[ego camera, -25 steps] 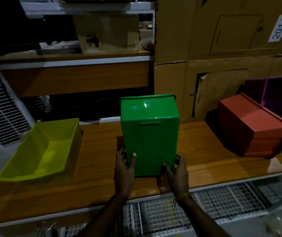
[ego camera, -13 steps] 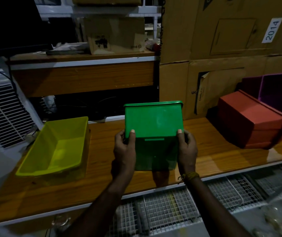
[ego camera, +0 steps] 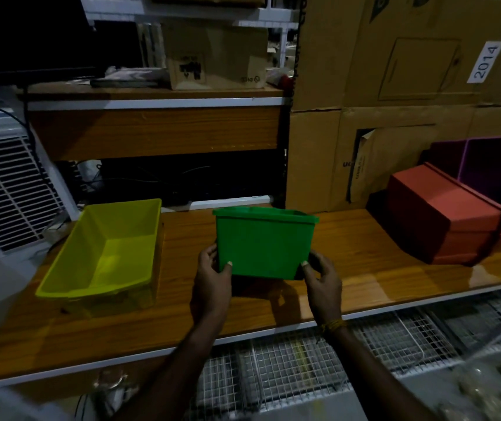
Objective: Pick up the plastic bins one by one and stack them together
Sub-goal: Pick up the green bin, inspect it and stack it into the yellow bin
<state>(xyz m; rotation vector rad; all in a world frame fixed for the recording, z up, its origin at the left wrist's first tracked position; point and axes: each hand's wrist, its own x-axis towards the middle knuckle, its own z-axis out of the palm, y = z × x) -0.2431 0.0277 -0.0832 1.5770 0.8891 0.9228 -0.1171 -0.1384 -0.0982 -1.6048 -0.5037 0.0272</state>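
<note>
So the green bin (ego camera: 264,245) got flipped: a second ago its bottom was facing up toward the camera, now it's upright-ish with the open rim on top, tipped slightly away. Both hands slid down too; the left hand (ego camera: 212,276) and right hand (ego camera: 322,278) now grip its lower corners, thumbs on the near wall, low over the surface (ego camera: 349,253).

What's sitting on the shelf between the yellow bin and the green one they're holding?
Nothing. In the head view, only a bare strip of wooden shelf separates the yellow bin from the green bin, which the left hand and right hand grip.
</note>
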